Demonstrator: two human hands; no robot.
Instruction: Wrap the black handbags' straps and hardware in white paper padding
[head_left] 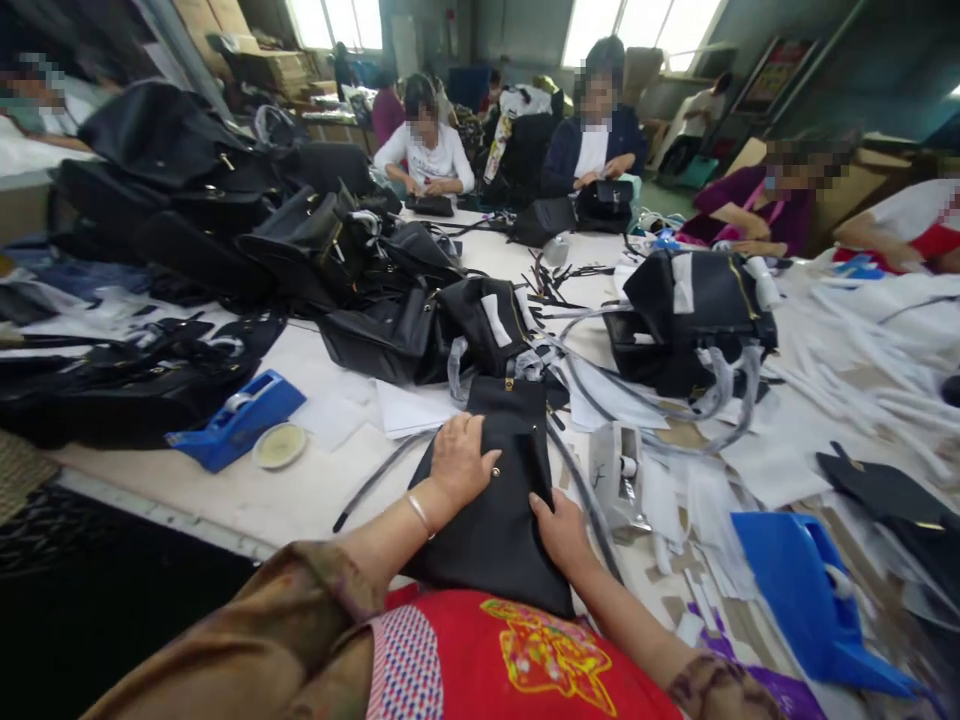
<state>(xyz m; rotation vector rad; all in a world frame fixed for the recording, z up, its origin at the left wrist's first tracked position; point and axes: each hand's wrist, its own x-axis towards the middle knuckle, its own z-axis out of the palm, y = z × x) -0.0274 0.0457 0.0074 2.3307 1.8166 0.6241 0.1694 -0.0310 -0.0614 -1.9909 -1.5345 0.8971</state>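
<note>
A black leather handbag (487, 520) lies at the table's front edge, right before my body. Across its upper left part rests my left hand (459, 460), fingers stretched out and thumb apart, near a small gold stud. My right hand (561, 525) pinches the bag's right side edge, thumb on top and the other fingers partly hidden. The bag's flap (510, 397) with a gold clasp points away from me. Dark strap-like cords (581, 490) run along both sides of the bag.
Blue tape dispensers stand left (244, 415) and right (806, 590), with a grey one (619, 470) nearer. A small round dish (279, 446) sits left. Piled black bags (180, 200) fill the left; another bag (694, 315) stands right. Co-workers (427, 150) sit across the table.
</note>
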